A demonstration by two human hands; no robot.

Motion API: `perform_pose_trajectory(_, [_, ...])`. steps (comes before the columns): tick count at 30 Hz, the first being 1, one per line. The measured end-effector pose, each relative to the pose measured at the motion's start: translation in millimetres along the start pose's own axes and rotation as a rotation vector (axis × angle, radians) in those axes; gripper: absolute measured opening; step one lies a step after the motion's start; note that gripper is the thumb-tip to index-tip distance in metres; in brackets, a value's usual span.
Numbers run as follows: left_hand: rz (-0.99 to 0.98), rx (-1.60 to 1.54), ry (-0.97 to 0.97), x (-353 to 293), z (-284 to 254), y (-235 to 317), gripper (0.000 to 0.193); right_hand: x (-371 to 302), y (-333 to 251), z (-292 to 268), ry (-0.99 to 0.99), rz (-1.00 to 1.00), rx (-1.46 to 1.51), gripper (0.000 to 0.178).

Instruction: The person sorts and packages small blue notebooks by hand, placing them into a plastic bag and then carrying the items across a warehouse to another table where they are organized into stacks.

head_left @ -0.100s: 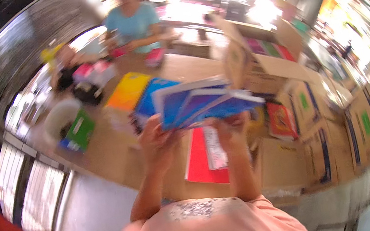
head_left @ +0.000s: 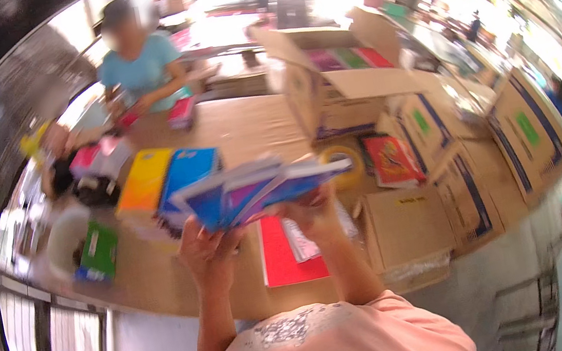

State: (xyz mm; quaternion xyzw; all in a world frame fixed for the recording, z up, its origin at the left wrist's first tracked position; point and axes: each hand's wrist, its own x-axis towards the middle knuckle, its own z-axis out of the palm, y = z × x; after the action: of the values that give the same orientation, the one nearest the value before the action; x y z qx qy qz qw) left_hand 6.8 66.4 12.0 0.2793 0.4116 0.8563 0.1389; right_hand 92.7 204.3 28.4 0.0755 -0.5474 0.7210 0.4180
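Several blue and purple notebooks, fanned apart with white page edges on top, are held above the table between both hands. My left hand grips their lower left corner. At the lower right edge, my right hand has its fingers wrapped round them. Below lies a red notebook or folder, partly covered by a pale printed booklet near my right forearm. Just beyond my left hand stand a yellow-orange stack of notebooks and a blue stack side by side.
An open carton with coloured notebooks stands at the far right. More cartons, a red patterned book and a yellow tape roll are nearer. At left sit a white bucket and a green notebook. A person in blue works across the table.
The view has swung, so the table and cartons appear farther left. The notebooks have tilted and fanned differently in my hands, and both hands still hold them.
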Motion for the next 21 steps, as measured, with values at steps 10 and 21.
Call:
perform_pose_trajectory(10, [-0.122,-0.045,-0.218,-16,-8,-28,0.042,-42,-12,-20,0.027,-0.125,-0.094,0.037])
perform_pose_trajectory(21, [-0.045,0.124,-0.161,-18,-19,-12,0.032,-42,11,-9,0.171,-0.053,-0.082,0.047])
